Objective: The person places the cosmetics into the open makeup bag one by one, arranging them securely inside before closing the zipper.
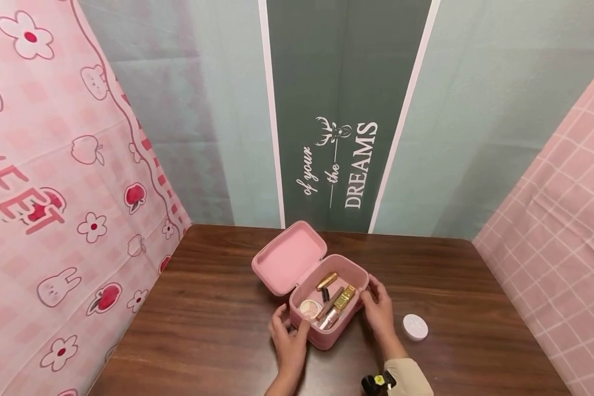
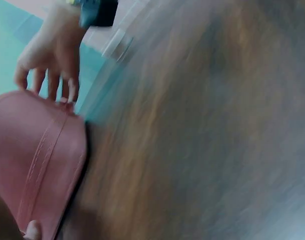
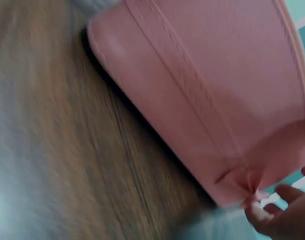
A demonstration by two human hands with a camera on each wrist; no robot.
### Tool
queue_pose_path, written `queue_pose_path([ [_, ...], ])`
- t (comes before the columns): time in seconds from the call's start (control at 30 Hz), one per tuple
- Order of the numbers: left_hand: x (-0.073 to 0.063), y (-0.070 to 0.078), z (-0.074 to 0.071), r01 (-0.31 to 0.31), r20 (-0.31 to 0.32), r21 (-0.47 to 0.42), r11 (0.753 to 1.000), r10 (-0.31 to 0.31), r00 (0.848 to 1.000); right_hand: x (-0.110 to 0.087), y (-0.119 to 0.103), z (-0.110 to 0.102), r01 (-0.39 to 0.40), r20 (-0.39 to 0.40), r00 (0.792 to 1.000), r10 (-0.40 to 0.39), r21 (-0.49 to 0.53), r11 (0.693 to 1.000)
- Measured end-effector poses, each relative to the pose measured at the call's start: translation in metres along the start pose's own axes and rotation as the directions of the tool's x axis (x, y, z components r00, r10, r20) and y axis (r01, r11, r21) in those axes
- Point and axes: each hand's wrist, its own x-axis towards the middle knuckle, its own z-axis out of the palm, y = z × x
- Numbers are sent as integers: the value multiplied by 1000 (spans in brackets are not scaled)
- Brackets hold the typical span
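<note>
2 hands [image 1: 290, 342] [image 1: 379, 309] grip the pink case [image 1: 325, 341] at opposite ends, fingers bent.

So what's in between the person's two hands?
The pink case is between the left hand and the right hand. The head view shows it, with its lid open and a gold tube inside.

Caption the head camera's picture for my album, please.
Left hand and right hand flank an open pink case holding cosmetics on a brown table.
</note>
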Motion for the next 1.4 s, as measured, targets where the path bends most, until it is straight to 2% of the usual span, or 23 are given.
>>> queue_pose_path([
  [0.07, 11, -1, -8, -82, -33, 39, 996, 83, 996, -9, -4, 3, 17, -18, 1000, -17, -44, 999],
  [0.13, 29, -3, -19, -201, -57, 56, 978, 204, 977, -21, -7, 7, 20, -25, 999, -21, -53, 998],
  [0.2, 54, -4, -32, -340, -56, 85, 936, 346, 937, -33, -11, 12, 15, -23, 1000, -16, -54, 998],
  [0.27, 81, -1, -43, -461, -20, 106, 881, 466, 885, -42, -14, 17, 5, -29, 1000, -7, -37, 999],
  [0.3, 94, 2, -47, -495, 9, 118, 861, 498, 867, -46, -16, 19, 5, -30, 1000, -6, -30, 1000],
  [0.37, 118, 7, -54, -519, 93, 130, 845, 511, 855, -53, -18, 24, 11, -34, 999, -11, -1, 1000],
  [0.47, 141, 15, -60, -463, 240, 121, 878, 426, 872, -60, -18, 31, 19, -27, 999, -18, 36, 999],
  [0.53, 146, 18, -62, -413, 314, 123, 903, 359, 879, -64, -17, 34, 8, -17, 1000, -7, 49, 999],
  [0.6, 144, 23, -63, -369, 350, 87, 925, 318, 881, -67, -16, 36, -14, -7, 1000, 15, 57, 998],
  [0.8, 130, 42, -65, -294, 351, 26, 956, 266, 898, -70, -12, 36, -31, -2, 1000, 31, 64, 997],
  [1.03, 126, 46, -64, -263, 358, 35, 964, 233, 904, -70, -8, 34, -12, 4, 1000, 11, 75, 997],
  [1.13, 128, 42, -64, -250, 358, 14, 968, 229, 905, -70, -7, 33, 3, 5, 1000, -3, 85, 996],
  [1.4, 137, 11, -66, -212, 370, 76, 974, 170, 913, -61, -7, 28, 38, 36, 999, -40, 52, 998],
])
